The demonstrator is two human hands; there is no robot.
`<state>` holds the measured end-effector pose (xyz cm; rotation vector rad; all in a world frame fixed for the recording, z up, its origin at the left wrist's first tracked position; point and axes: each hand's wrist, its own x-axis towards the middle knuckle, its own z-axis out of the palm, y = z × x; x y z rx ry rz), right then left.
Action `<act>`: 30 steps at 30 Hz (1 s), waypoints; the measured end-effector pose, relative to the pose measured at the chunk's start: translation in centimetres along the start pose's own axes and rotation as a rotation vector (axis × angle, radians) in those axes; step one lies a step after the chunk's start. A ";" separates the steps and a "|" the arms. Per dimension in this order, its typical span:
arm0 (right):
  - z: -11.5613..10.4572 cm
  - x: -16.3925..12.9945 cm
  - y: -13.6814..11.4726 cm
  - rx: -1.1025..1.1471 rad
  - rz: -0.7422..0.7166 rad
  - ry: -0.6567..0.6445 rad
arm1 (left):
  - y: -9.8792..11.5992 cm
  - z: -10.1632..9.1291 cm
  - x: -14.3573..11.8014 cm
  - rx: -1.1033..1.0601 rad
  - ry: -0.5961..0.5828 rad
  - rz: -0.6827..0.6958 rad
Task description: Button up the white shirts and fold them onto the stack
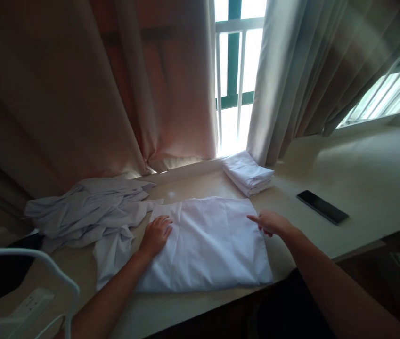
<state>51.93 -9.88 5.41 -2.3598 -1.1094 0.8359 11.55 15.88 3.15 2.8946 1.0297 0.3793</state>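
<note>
A white cloth [210, 245] lies spread and partly folded on the tabletop in front of me, with a loose, rumpled part trailing off to its left. My left hand [156, 234] rests flat on its left side, fingers spread. At the cloth's right edge is my right hand [272, 222], its index finger stretched out over the fabric and the other fingers curled below; nothing shows in its grasp. A crumpled heap of white cloth [93, 212] sits to the left. Behind the spread cloth, to the right, lies a neatly folded white stack [247, 173].
A dark phone [322, 207] lies on the table [355, 174] to the right. Curtains [171, 94] hang along the back, parted at a bright barred window [237, 70]. Front left are a white curved tube [44, 256] and a power strip [32, 306].
</note>
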 end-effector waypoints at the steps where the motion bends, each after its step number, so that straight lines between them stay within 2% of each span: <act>1: 0.7 -1.2 0.2 -0.026 0.032 -0.115 | 0.2 0.4 -1.4 -0.008 0.002 0.012; 2: 1.5 -2.5 0.3 -0.034 0.047 -0.186 | 0.4 0.8 -2.7 -0.013 0.006 0.014; 4: 2.9 -4.7 0.5 0.010 0.026 -0.180 | 0.8 1.5 -4.8 -0.018 -0.002 0.011; 7: 4.8 -7.6 0.8 0.059 -0.021 0.027 | 1.5 2.3 -6.6 -0.020 -0.043 -0.016; 9: 5.8 -9.1 1.0 0.075 -0.026 0.128 | 1.9 2.7 -7.0 -0.015 -0.060 -0.037; 12: 6.9 -10.8 1.4 0.109 -0.013 0.156 | 2.2 3.0 -7.2 -0.006 -0.050 -0.058; 18: 6.7 -11.9 2.7 0.032 0.066 0.307 | 2.4 2.9 -7.6 -0.013 -0.033 -0.066; 21: 6.8 -12.1 3.1 0.061 0.079 0.284 | 2.5 2.8 -7.8 -0.008 -0.027 -0.076; 25: 7.8 -13.7 3.5 0.323 0.108 0.234 | 2.6 3.0 -7.9 -0.003 -0.025 -0.082; 30: 10.2 -16.7 4.0 0.565 0.020 0.210 | 2.7 3.1 -8.1 0.005 -0.027 -0.083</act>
